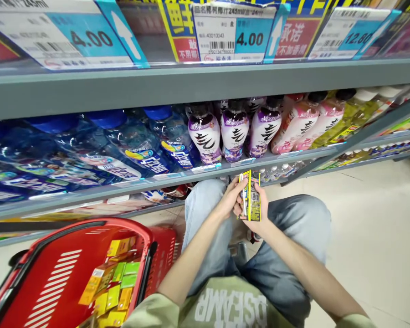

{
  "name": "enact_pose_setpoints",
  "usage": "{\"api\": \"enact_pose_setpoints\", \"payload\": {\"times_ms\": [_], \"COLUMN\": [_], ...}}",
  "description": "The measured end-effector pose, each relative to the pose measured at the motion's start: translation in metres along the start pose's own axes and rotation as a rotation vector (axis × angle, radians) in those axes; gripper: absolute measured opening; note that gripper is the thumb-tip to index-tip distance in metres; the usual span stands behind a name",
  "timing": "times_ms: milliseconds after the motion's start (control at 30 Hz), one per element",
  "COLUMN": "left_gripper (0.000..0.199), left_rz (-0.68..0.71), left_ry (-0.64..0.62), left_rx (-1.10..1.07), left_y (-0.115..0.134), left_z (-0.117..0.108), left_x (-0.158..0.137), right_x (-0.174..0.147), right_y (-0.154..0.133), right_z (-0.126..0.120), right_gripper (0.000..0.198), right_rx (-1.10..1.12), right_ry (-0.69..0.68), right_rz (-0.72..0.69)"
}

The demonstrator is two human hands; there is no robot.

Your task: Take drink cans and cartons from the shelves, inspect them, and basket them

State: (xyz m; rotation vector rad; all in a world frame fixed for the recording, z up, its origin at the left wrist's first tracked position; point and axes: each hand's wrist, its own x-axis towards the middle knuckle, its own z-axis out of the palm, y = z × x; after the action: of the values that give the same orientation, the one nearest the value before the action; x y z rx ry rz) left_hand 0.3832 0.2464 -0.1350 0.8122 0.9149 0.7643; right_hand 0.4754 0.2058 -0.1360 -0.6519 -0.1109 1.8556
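Above my knees, both my hands hold one drink carton (254, 200), black and yellow with a white straw (244, 196) along its side. My left hand (229, 199) grips its left side, thumb near the straw. Around the right side and bottom wraps my right hand (262, 207), its thumb on the carton's face. Just beyond, on the shelf, stand purple-and-white labelled bottles (234, 134). To my left sits a red shopping basket (51, 269) holding several small yellow, green and orange boxes (112, 296).
Large blue-capped bottles (140, 146) fill the shelf on the left; pink-labelled bottles (300, 125) stand further right. A grey shelf edge (191, 82) with price tags (232, 36) runs across in front of me. Pale tiled floor (372, 237) extends to the right.
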Motion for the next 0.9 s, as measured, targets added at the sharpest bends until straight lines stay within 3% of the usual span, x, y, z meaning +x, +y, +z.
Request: {"api": "enact_pose_setpoints", "payload": {"times_ms": [200, 400, 600, 900], "left_gripper": [0.06, 0.059, 0.057, 0.059], "left_rz": [-0.035, 0.037, 0.107, 0.159], "left_ry": [-0.017, -0.017, -0.037, -0.035], "left_rx": [0.069, 0.183, 0.189, 0.215], "left_y": [-0.002, 0.0, -0.001, -0.006], "left_z": [-0.006, -0.01, -0.01, -0.011], "left_x": [-0.002, -0.004, -0.005, -0.004], "right_x": [0.005, 0.01, 0.014, 0.021], "right_y": [0.003, 0.0, -0.003, 0.001], "right_z": [0.003, 0.009, 0.013, 0.001], "right_gripper": [0.035, 0.054, 0.04, 0.037], "right_rx": [0.071, 0.047, 0.013, -0.073], "right_ry": [0.075, 0.241, 0.423, 0.443], "right_rz": [-0.034, -0.029, -0.062, -0.096]}}
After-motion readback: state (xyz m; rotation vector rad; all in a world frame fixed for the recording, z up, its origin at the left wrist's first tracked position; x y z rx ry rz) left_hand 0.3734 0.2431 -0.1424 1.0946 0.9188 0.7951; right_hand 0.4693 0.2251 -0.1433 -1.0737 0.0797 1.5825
